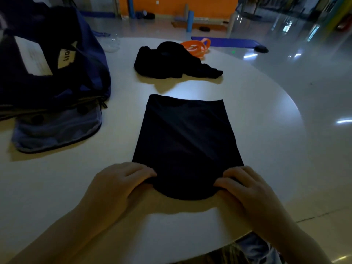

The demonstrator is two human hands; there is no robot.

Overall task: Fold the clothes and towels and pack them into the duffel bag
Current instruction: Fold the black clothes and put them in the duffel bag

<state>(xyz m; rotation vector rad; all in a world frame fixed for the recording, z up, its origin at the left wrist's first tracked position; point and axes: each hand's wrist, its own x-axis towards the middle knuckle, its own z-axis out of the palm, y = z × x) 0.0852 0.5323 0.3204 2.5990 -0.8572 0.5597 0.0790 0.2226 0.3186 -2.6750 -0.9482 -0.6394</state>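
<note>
We pinch the near corners of the dark folded garment (187, 141) with our left hand (122, 180) and right hand (245, 185), apart on the white table (266, 149) (duffel bag (53, 69) far left, crumpled black clothing (171, 61) beyond).

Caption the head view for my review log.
Both hands, left and right, grip the near corners of a flat dark folded garment on the white round table.

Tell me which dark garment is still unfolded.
The crumpled black garment at the table's far side, beside the orange bands; the near one lies flat and folded.
</note>
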